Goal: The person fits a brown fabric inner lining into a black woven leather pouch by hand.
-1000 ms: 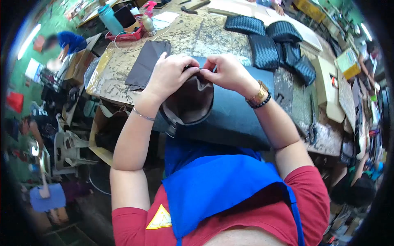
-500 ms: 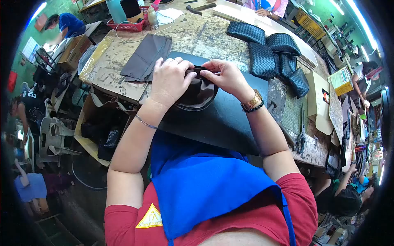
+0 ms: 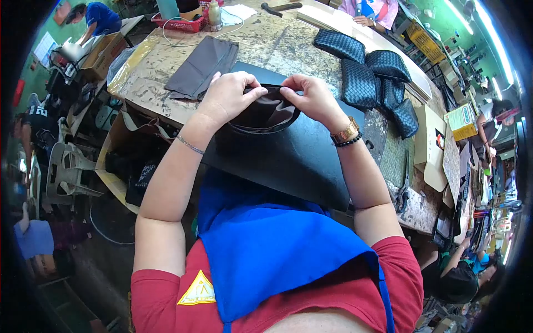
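A dark brown lined pouch [image 3: 267, 114] is held up over a black board [image 3: 283, 155], its opening toward me. My left hand [image 3: 230, 99] pinches the pouch's far rim on the left, thumb inside the edge. On the right, my right hand [image 3: 313, 100] grips the same rim between thumb and fingers. Folded dark brown cloth [image 3: 202, 66] lies on the table just beyond my left hand. Several black woven pouches [image 3: 360, 83] are piled to the right of my right hand.
The worn wooden table [image 3: 266, 44] bears a red basket [image 3: 186, 23], a hammer [image 3: 280, 8] and scissors [image 3: 403, 188]. An open cardboard box [image 3: 430, 144] lies at the right. Across the table is a person in pink [image 3: 383, 12]; other people work at both sides.
My hands have moved apart along the rim, and the pouch's mouth is spread wider, showing more of the lining. The view has shifted slightly.
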The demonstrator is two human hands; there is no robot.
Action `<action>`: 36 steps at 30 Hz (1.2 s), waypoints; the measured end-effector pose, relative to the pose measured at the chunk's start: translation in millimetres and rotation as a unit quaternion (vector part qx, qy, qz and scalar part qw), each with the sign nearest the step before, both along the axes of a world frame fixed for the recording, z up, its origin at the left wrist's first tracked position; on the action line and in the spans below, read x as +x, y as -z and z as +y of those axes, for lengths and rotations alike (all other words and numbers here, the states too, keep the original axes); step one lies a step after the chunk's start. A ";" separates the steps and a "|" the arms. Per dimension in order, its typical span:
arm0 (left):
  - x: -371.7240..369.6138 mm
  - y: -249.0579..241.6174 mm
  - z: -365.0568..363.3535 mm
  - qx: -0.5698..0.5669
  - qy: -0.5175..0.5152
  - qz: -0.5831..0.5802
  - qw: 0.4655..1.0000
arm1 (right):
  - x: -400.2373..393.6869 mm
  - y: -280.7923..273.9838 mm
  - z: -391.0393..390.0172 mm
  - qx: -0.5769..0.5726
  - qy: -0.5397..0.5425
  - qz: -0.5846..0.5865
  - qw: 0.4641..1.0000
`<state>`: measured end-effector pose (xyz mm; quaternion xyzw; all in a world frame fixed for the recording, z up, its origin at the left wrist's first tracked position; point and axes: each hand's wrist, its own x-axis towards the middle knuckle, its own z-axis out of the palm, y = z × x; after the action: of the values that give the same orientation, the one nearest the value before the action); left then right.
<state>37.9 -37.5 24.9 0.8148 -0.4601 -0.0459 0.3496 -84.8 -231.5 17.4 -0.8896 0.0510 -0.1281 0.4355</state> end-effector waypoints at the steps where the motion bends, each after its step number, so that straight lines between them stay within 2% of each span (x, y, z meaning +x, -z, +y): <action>1: 1.1 -2.2 0.4 0.017 0.012 -0.014 1.000 | 0.2 0.8 -1.3 0.011 -0.002 0.008 1.000; 4: 8.7 -6.9 2.7 0.031 0.063 -0.095 0.993 | -1.4 -0.3 -2.1 0.097 -0.020 0.063 0.993; 9: 17.6 -32.8 -1.7 0.079 0.100 -0.252 0.959 | -9.5 0.1 29.5 0.139 0.051 -0.030 0.989; 11: 12.6 -30.5 0.6 0.102 0.065 -0.185 0.975 | -6.9 12.5 29.5 0.138 0.081 -0.078 0.984; 13: 8.3 -20.5 4.3 0.097 0.023 -0.139 0.985 | -3.5 29.5 24.3 0.160 0.088 -0.077 0.980; 16: 10.4 -14.5 12.6 0.081 -0.021 0.031 0.996 | -6.5 33.9 20.9 0.191 0.090 -0.071 0.975; 17: 13.5 -8.4 13.7 0.030 -0.014 0.018 0.999 | -5.7 35.4 19.3 0.186 0.086 -0.072 0.976; 19: 14.3 -7.9 13.8 0.024 -0.021 0.015 0.999 | -5.8 30.6 16.1 0.207 0.070 -0.044 0.975; 23: 15.0 -13.1 12.8 0.010 -0.030 0.046 0.998 | -6.7 18.9 12.8 0.110 0.043 -0.022 0.993; 26: 16.3 -9.8 11.2 0.008 -0.022 0.036 0.999 | -1.4 25.0 12.2 0.108 0.027 -0.072 0.991; 32: 17.8 -5.8 10.4 0.017 0.013 0.047 0.999 | -0.2 11.1 6.9 0.010 -0.005 0.018 1.000; 35: 19.5 -7.0 7.6 0.030 0.039 0.052 0.997 | 0.8 12.1 6.8 0.117 -0.019 0.017 0.993; 36: 20.4 -8.0 7.7 0.034 0.048 0.054 0.997 | -1.1 9.2 7.5 0.115 -0.016 0.029 0.993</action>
<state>58.3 -29.8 32.8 0.7994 -0.4777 -0.1225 0.3433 -85.9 -224.0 8.1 -0.8377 0.0642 -0.0886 0.5350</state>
